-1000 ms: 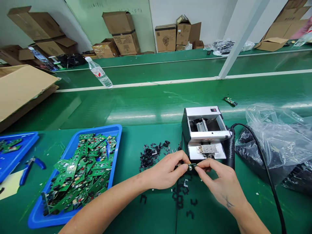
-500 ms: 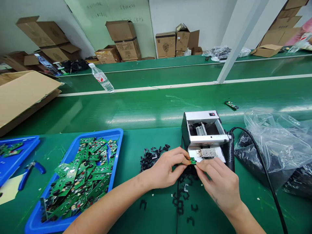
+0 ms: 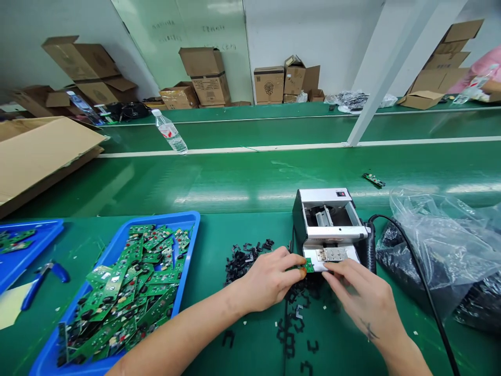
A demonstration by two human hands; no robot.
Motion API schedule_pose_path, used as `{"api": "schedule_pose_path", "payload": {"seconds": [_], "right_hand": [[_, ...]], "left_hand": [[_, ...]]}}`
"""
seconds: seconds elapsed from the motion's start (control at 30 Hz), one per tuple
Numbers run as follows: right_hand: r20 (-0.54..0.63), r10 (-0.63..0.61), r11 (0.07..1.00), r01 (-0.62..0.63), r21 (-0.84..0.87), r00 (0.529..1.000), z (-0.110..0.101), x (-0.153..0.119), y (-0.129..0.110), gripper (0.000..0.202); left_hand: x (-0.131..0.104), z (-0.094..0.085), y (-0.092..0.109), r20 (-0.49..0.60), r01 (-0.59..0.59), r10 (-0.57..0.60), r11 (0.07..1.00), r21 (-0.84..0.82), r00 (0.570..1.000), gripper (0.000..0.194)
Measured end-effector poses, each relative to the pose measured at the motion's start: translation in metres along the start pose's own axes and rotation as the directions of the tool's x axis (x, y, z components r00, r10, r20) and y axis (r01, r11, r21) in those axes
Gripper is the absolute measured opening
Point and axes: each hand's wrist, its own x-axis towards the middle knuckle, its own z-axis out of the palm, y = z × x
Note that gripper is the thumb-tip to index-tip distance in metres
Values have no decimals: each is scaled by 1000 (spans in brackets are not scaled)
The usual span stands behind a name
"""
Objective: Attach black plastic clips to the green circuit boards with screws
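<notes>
My left hand (image 3: 272, 277) pinches a small green circuit board (image 3: 309, 265) between thumb and fingertips. The board is at the front left of a silver and black bench machine (image 3: 324, 232), near its metal plate (image 3: 333, 254). My right hand (image 3: 362, 295) is by the machine's front edge, thumb and forefinger pressed together just right of the board. Whatever those fingertips hold, if anything, is too small to make out. Beside and below my left hand lie a pile of black plastic clips (image 3: 238, 263) and several scattered ones.
On the left stands a blue tray (image 3: 191, 250) heaped with circuit boards, with blue-handled pliers (image 3: 47, 277) beyond it. Plastic bags (image 3: 438, 256) and a black cable (image 3: 415, 256) lie to the right. A water bottle (image 3: 171, 133) and a single board (image 3: 373, 180) are farther back.
My right fingertips have moved right, away from the circuit board, which stays in my left hand. The whole scene sits slightly lower in view.
</notes>
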Motion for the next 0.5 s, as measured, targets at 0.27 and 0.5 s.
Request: {"api": "schedule_pose_path", "payload": {"seconds": [0.27,0.5], "right_hand": [[32,-73,983,77,-164,997,12,4,-10,23],[-1,-32,993,32,-114,999,19,5,-12,18]], "left_hand": [[0,-1,2,-17,-8,8,1000,-3,1000,26],[-1,0,7,-72,7,-7,1000,-8,997,24]]}}
